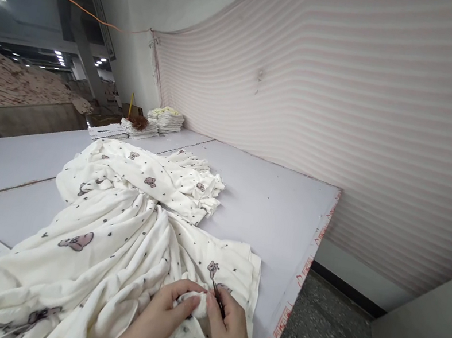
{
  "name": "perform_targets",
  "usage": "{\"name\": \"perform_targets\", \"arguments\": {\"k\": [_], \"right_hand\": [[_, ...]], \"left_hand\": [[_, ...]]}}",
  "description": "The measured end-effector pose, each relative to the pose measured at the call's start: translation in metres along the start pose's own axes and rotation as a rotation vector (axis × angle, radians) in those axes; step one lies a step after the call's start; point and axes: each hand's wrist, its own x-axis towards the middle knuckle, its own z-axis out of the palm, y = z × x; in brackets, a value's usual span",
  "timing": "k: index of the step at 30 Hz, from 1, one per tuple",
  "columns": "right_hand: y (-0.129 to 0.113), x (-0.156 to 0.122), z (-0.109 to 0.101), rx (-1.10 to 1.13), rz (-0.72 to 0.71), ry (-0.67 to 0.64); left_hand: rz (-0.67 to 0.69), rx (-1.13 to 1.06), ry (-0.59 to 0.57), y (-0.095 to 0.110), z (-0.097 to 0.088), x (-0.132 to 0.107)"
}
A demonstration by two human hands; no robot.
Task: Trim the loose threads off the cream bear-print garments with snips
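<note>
White fleecy fabric (125, 244) printed with mauve animal figures and small dark dots lies bunched over the table. With thumb and fingers, my left hand (169, 307) pinches a gathered edge of this fabric. Right beside it, my right hand (227, 323) is closed around a pair of small dark thread snips (218, 300), whose blades point away from me. Its thumb and finger are close to the pinched edge; I cannot tell whether they touch the cloth too. Part of the snips is hidden in the palm.
A pale table (273, 200) carries folded stacks of cloth (165, 121) at its far end, near a brown brush-like item (138, 122). Striped pink and white fabric (330, 94) hangs along the wall. The table's right edge drops to a speckled floor (328, 333).
</note>
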Motion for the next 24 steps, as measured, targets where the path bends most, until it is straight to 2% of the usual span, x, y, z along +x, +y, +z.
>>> {"name": "perform_targets", "arguments": {"k": [6, 12, 16, 19, 21, 24], "right_hand": [[0.002, -0.003, -0.004, 0.005, 0.031, 0.004], [0.001, -0.007, -0.006, -0.091, -0.145, 0.035], [-0.003, -0.004, -0.012, -0.112, -0.079, 0.048], [-0.004, -0.008, -0.02, -0.111, -0.107, 0.006], [-0.002, -0.013, -0.023, -0.193, -0.156, 0.0], [0.002, -0.02, -0.022, -0.418, -0.204, 0.064]], "left_hand": [[-0.015, 0.054, 0.022, 0.001, 0.002, 0.001], [-0.017, 0.032, -0.049, 0.002, 0.001, 0.002], [-0.047, 0.014, -0.061, 0.002, 0.002, 0.002], [-0.056, -0.004, -0.024, 0.002, 0.003, 0.002], [-0.056, -0.018, -0.01, 0.003, 0.004, 0.003], [-0.066, -0.048, -0.021, 0.003, 0.005, 0.003]]}}
